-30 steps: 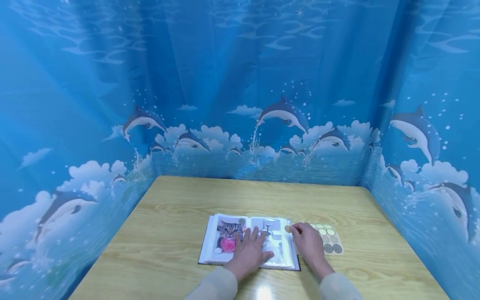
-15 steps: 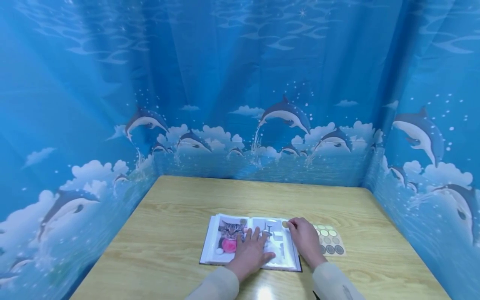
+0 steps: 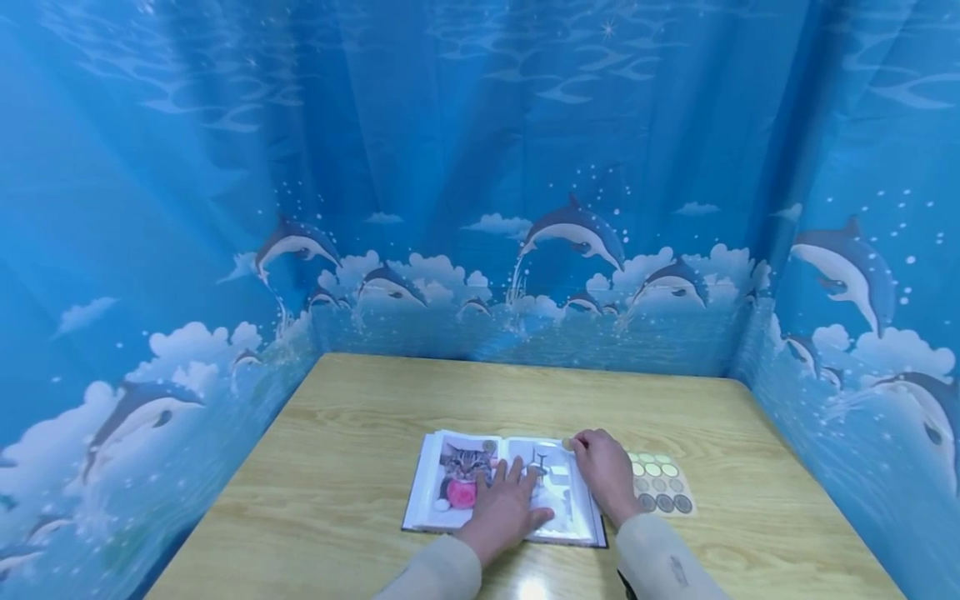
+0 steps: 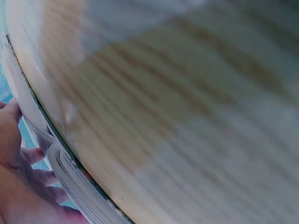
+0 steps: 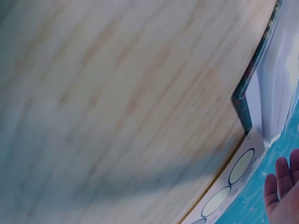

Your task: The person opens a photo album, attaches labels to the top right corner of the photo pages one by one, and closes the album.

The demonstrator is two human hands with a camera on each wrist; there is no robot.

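My left hand [image 3: 504,510] lies flat, fingers spread and straight, on the open photo album with its clear plastic sleeves [image 3: 457,500], pressing down across the middle fold near the front edge of the pale wooden desk [image 3: 360,433]. It has not shifted over the last second; the cat photo with the pink ball [image 3: 461,475] on the left page shows just beside my fingertips as before.

My right hand [image 3: 602,468] is what has moved. A second ago it hovered at the album's right edge, pinching a small round tan sticker [image 3: 570,444] just above the page corner. Now it has slid inward and a little toward the desk's back edge, so the knuckles sit over the right page's far corner and the sticker shows only as a sliver at my fingertips, touching or nearly touching the sleeve. My fingers are curled around it in a pinch; whether it has already stuck I cannot tell.

The cream sheet of round stickers in green and grey [image 3: 660,485] lies on the desk just right of the album, more of it uncovered than before.

I judge the sticker is being set on the right page's upper corner.
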